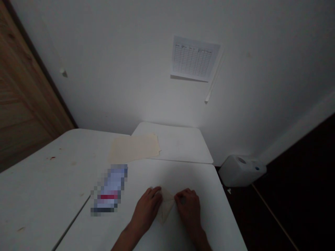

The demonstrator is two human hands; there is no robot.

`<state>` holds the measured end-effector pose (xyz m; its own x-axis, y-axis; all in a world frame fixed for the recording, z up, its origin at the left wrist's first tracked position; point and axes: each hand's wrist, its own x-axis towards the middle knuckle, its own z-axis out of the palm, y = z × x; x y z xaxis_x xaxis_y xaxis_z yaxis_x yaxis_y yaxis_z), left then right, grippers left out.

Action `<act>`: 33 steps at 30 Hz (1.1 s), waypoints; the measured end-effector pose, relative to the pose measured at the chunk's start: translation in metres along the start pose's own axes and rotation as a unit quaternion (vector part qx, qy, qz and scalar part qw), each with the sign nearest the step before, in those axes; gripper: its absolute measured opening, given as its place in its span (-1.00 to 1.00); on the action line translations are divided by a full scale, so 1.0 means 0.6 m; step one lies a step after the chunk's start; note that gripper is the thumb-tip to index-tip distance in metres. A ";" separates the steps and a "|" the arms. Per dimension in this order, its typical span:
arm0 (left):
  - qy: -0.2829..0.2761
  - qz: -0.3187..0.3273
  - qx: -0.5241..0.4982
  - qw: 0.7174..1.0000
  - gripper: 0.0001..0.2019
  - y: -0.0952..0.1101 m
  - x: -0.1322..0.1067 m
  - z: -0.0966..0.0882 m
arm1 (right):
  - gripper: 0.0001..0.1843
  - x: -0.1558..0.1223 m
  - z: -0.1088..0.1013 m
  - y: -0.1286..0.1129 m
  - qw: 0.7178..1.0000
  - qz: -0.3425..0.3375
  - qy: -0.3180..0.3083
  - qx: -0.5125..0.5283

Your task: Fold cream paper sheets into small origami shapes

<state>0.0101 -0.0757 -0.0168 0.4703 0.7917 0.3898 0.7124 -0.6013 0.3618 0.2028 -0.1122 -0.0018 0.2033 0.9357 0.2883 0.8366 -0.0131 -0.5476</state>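
A small cream piece of folded paper (167,206) lies on the white table, its crease lines showing and its lower end narrowing to a point. My left hand (148,206) presses on the paper's left side, fingers bent and held together, with part of the paper hidden under them. At the right corner of the paper, my right hand (188,208) pinches it between thumb and curled fingers. Farther back and to the left, cream sheets (134,147) lie flat across the table joint.
A pixelated phone-like object (110,190) lies left of my hands. White tables (70,164) meet at visible seams. A printed chart (195,59) hangs on the wall. On the dark floor at right stands a white plastic jug (239,172). A wooden door (28,80) is at left.
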 end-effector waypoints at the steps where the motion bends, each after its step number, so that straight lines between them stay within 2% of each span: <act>1: 0.002 -0.010 -0.002 1.000 -0.82 0.002 0.002 0.001 | -0.82 0.000 -0.001 -0.001 1.000 0.002 -0.001 0.001; 7: -0.001 -0.064 -0.021 0.998 -0.91 0.004 0.006 0.009 | -0.83 -0.003 0.004 0.003 1.000 -0.002 0.003 0.004; 10: -0.007 -0.070 -0.017 0.997 -0.68 -0.003 0.007 0.013 | -0.83 -0.003 0.007 0.005 1.000 -0.004 0.004 0.002; 12: -0.030 -0.063 -0.017 0.997 -0.60 -0.007 0.009 0.014 | -0.83 -0.003 0.009 0.006 1.000 -0.004 0.003 0.005; 15: -0.063 -0.056 -0.014 0.996 -0.63 -0.011 0.011 0.011 | -0.83 -0.004 0.009 0.007 1.000 -0.002 0.000 0.015; 23: -0.103 -0.043 -0.017 0.994 -0.74 -0.018 0.029 -0.002 | -0.86 -0.004 0.010 0.007 0.999 0.013 -0.001 0.036; 33: -0.126 -0.075 -0.089 0.985 -0.68 -0.032 0.066 -0.017 | -0.86 0.023 0.010 0.012 1.000 0.001 0.003 0.029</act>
<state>0.0100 -0.0339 0.0003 0.4971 0.8611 0.1063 0.6916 -0.4672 0.5508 0.2085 -0.0970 -0.0062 0.2080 0.9332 0.2929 0.8053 0.0066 -0.5929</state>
